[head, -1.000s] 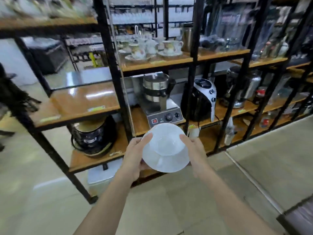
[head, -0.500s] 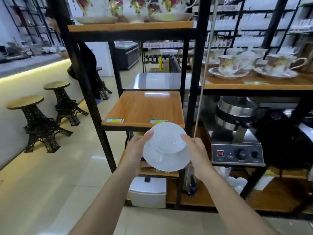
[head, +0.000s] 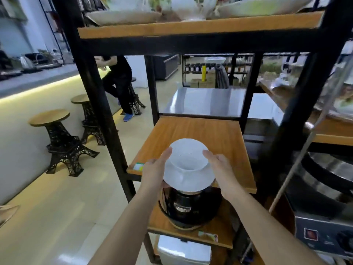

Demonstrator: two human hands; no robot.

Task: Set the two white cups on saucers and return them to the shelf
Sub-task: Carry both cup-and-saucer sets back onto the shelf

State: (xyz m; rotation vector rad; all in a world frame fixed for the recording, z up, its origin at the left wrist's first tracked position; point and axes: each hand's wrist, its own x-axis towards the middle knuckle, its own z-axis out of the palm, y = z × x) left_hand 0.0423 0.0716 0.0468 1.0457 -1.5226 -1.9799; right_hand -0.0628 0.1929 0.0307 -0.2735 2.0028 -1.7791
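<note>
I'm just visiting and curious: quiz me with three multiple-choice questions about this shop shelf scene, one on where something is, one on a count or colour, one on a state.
1. Where is the black appliance?
A. on the shelf below the cup
B. on a stool
C. on the top shelf

2. How many stools stand unoccupied at the left?
A. one
B. two
C. four

3. How is the white cup on its saucer held?
A. left hand only
B. both hands
C. resting on the wooden shelf

Answers: 1 A, it sits beneath the saucer. 2 B, two round wooden tops show. 3 B, left hand and right hand flank it above the board.
</note>
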